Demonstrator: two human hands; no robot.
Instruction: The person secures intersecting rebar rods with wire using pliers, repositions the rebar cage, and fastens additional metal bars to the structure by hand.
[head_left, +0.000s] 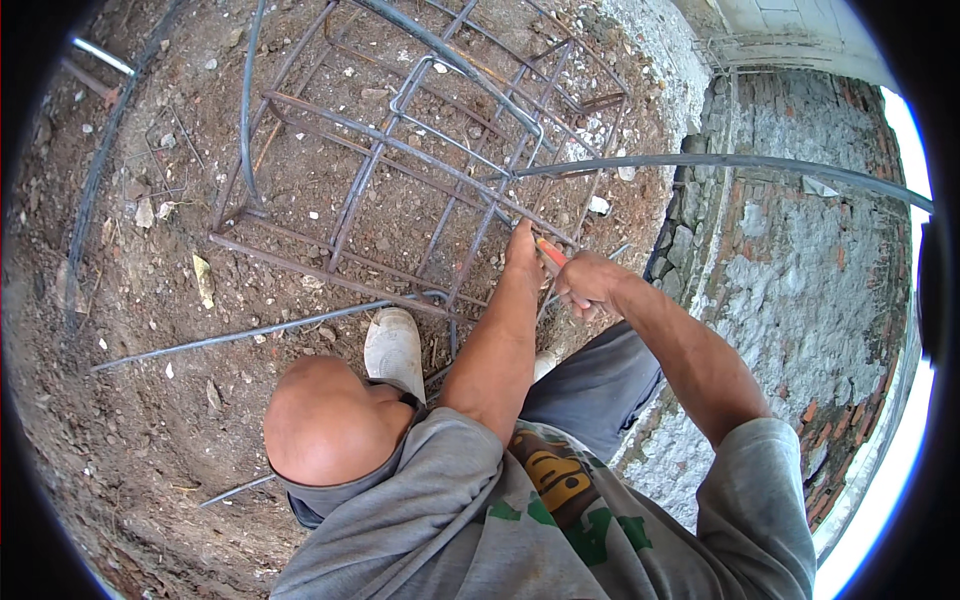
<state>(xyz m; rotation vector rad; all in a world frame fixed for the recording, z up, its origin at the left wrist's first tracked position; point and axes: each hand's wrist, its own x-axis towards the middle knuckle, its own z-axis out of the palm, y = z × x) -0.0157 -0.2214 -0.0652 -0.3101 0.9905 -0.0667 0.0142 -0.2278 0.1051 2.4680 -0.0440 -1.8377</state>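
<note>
Hands (588,281) apparently touch a steel cage (380,139) over soil (130,310).

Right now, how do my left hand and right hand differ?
Your right hand curls around an orange-handled tool; your left hand reaches to the rebar cage. The left hand sits slightly higher in view than the right hand. Both are bare and close together.

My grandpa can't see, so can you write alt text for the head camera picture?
A person's right hand grips a tool with an orange handle, close beside the left hand at the edge of a metal bar frame. The frame sits over stony dirt, with a crumbling wall on the right.
</note>
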